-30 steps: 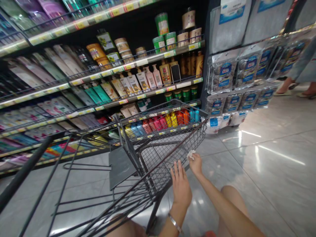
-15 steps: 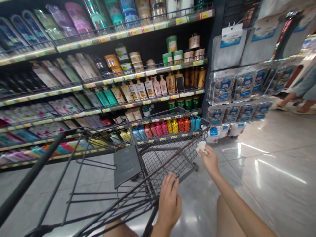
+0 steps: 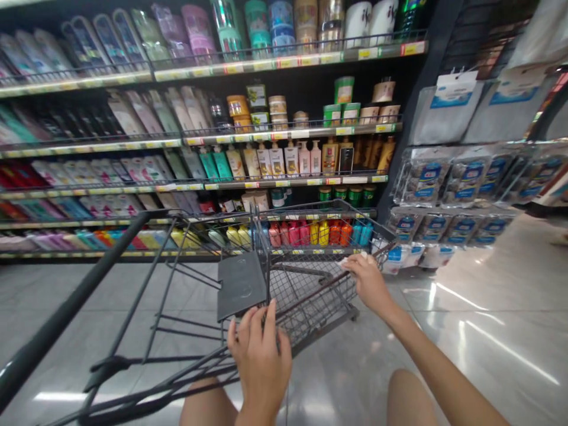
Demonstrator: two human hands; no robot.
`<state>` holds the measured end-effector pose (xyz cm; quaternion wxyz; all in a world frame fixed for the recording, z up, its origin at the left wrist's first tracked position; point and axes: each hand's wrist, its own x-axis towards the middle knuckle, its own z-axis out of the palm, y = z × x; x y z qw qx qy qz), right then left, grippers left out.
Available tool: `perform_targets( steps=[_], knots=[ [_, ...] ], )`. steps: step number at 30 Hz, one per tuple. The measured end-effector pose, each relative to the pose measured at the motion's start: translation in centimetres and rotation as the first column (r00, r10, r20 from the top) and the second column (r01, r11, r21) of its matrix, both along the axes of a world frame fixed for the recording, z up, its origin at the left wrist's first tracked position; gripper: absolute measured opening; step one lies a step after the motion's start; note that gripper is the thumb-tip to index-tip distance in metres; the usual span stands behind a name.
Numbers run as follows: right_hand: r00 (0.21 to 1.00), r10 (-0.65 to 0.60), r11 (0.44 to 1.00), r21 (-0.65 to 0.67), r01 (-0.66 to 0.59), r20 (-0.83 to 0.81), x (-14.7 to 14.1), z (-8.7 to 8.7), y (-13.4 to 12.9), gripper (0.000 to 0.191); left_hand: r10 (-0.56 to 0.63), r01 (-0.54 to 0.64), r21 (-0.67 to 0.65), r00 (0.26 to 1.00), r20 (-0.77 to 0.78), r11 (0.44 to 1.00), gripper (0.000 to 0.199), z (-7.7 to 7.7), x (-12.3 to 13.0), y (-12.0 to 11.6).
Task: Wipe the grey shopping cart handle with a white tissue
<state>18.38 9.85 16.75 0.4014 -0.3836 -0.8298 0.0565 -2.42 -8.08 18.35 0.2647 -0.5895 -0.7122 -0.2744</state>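
Note:
A dark metal shopping cart (image 3: 242, 287) with mesh sides and a grey flap stands in front of me. My right hand (image 3: 370, 287) pinches a crumpled white tissue (image 3: 344, 262) against the brownish top rail on the near side, most of it covered by the fingers. Further back along that same rail is my left hand (image 3: 261, 355). Its fingers are spread, with the tips at the rail; how firmly they touch it I cannot tell. The thick push handle (image 3: 75, 296) rises on the left.
Beyond the cart runs a shelf unit (image 3: 288, 136) full of bottles and jars. Packaged scourers (image 3: 428, 177) and bagged goods hang on hooks at its right end. Glossy tile floor (image 3: 470, 302) lies around the cart. My bare knees show at the bottom.
My right hand has brought the tissue from beside the cart onto its top rail. My left hand has moved left and its fingers spread at the rail. The view has turned left.

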Motion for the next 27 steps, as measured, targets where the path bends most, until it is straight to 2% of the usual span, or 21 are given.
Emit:
perform_targets(
  steps=[5, 9, 14, 18, 22, 27],
  knots=[
    [0.985, 0.121, 0.992, -0.037, -0.117, 0.126, -1.9, 1.4, -1.8, 0.04, 0.031, -0.03, -0.06, 1.0, 0.004, 0.998, 0.034, -1.7, -0.2, 0.0],
    [0.964, 0.203, 0.976, -0.114, -0.186, 0.17, -3.8, 2.8, -4.0, 0.041, 0.008, -0.006, -0.031, 0.998, 0.058, 0.999, 0.036, -1.9, 0.3, 0.1],
    [0.91, 0.387, 0.912, -0.211, -0.353, 0.152, -6.9, 4.6, -7.5, 0.042, -0.022, 0.023, -0.009, 0.996, 0.087, 1.0, 0.038, -1.8, 0.4, 0.0],
    [0.865, 0.482, 0.862, -0.256, -0.438, 0.142, -9.3, 5.7, -9.7, 0.043, -0.041, 0.041, 0.003, 0.996, 0.08, 0.999, 0.035, -1.9, 0.2, -0.1],
    [0.863, 0.472, 0.873, -0.228, -0.431, 0.18, -10.3, 5.9, -10.2, 0.038, -0.051, 0.05, 0.016, 0.996, 0.071, 0.999, 0.032, -2.0, 0.0, -0.1],
    [0.902, 0.37, 0.926, -0.165, -0.34, 0.221, -9.2, 5.1, -8.1, 0.028, -0.07, 0.067, 0.045, 0.996, 0.064, 0.997, 0.032, -2.0, -0.1, -0.1]
  ],
)
